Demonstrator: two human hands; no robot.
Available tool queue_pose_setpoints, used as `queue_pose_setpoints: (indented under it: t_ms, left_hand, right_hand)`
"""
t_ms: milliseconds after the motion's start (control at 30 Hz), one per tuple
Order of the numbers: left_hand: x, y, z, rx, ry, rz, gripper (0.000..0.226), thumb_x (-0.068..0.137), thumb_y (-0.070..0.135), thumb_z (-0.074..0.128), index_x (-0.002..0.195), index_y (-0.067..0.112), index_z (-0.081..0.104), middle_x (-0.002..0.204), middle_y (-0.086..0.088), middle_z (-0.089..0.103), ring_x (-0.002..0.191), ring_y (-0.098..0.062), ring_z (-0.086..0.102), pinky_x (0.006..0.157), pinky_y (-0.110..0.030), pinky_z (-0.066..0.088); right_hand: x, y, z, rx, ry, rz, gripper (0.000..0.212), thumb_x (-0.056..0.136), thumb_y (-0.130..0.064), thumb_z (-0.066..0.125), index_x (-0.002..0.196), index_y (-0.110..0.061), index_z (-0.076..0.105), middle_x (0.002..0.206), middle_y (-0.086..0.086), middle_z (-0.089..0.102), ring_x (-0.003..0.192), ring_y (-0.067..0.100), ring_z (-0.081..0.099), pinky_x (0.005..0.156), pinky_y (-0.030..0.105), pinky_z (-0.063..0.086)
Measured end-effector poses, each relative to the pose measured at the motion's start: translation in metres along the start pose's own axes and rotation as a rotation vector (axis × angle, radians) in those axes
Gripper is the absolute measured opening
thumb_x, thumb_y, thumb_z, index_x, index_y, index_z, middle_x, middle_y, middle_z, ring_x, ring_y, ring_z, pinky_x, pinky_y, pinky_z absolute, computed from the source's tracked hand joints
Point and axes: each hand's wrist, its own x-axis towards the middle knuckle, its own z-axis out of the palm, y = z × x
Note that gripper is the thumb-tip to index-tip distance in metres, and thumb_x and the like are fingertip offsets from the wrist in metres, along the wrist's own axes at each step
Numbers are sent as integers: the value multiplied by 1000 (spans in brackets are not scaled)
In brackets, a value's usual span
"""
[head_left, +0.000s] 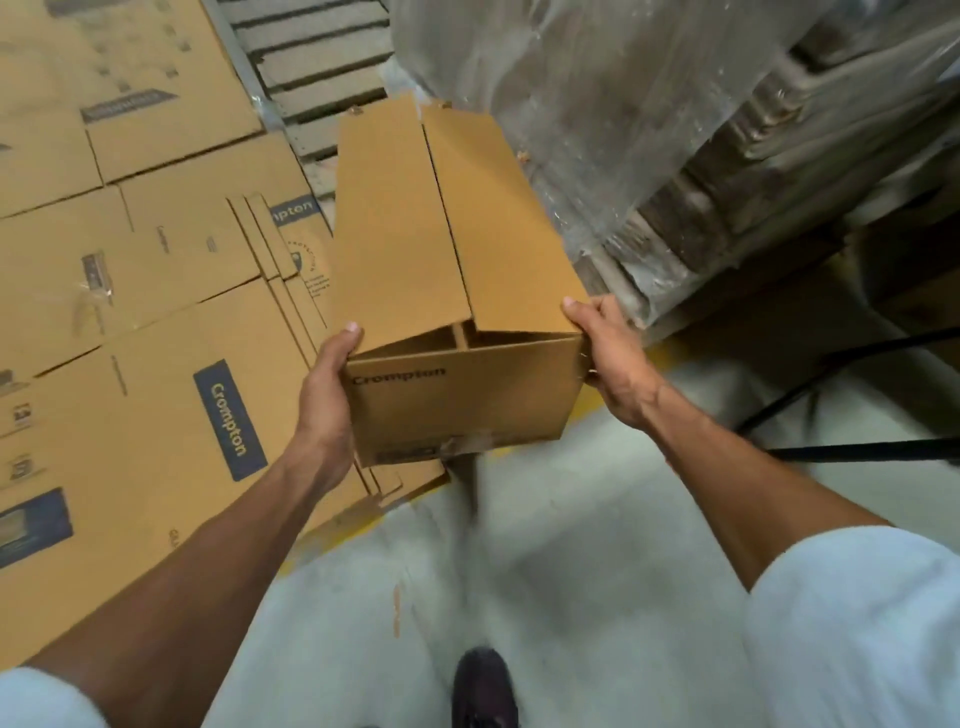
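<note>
You're holding the brown corrugated cardboard box (457, 249) in mid-air, out in front of you over the grey concrete floor (571, 571), and the grip makes sense to me. Your left hand (324, 384) grasps its near left corner and your right hand (610, 358) the near right one, each with a thumb on top. That way the long box hangs between them with its far end pointing away. The two top flaps are folded down but not taped, so I'd guess the thumbs are there to stop them popping up. A slit at the near end shows a cardboard divider inside. Left of the box, flattened brown printed cartons (156, 312) are spread on the floor. Right of it and beyond is a stack wrapped in clear plastic film (675, 130). Now the murky bits: your fingers are tucked under or behind the box, so only the thumbs show. I can't tell if anything's inside, and the label low on the box's near face is too blurred to read. Below the box, a dark shoe (483, 686) is cut off by the frame edge.
</note>
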Motion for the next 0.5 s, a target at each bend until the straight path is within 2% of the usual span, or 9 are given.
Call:
queue_pose_setpoints:
  t_ms: [67,167,300,400,500]
  left_hand:
    - [-18,49,-10,56,-7,10,34,101,51,46,89,24,62,66,8,70,72,-10,67,82,-36,46]
    - [-57,107,-30,82,3,23,35,100,52,45,96,24,65,77,4,74,76,-11,67,81,-37,46]
    - [-133,197,-42,110,-1,49,40,100,54,44,88,20,63,85,-5,70,86,-21,60,87,-42,42]
    - [-208,284,-46,122,-29,110,42,100,54,43,81,19,56,76,-5,66,77,-21,60,78,-39,41]
    - [-273,366,-42,119,-79,202,44,99,55,45,87,17,64,80,-5,73,73,-21,67,72,-35,45]
  right_hand:
    - [-26,-27,10,17,32,-27,24,100,-50,53,89,-29,46,84,-4,50,74,11,46,70,33,38]
    - [-74,-77,19,30,51,-54,26,101,-47,50,85,-28,45,78,-4,44,71,12,41,66,33,33]
    - [-152,-169,20,58,91,-117,27,102,-45,51,88,-23,44,82,-3,44,75,13,43,68,34,33]
    - [-225,-255,12,63,118,-169,26,102,-46,49,92,-22,47,86,1,48,82,17,47,74,36,37]
    - [-299,-344,-7,69,159,-273,26,104,-46,45,98,-21,48,95,4,53,85,17,50,75,36,38]
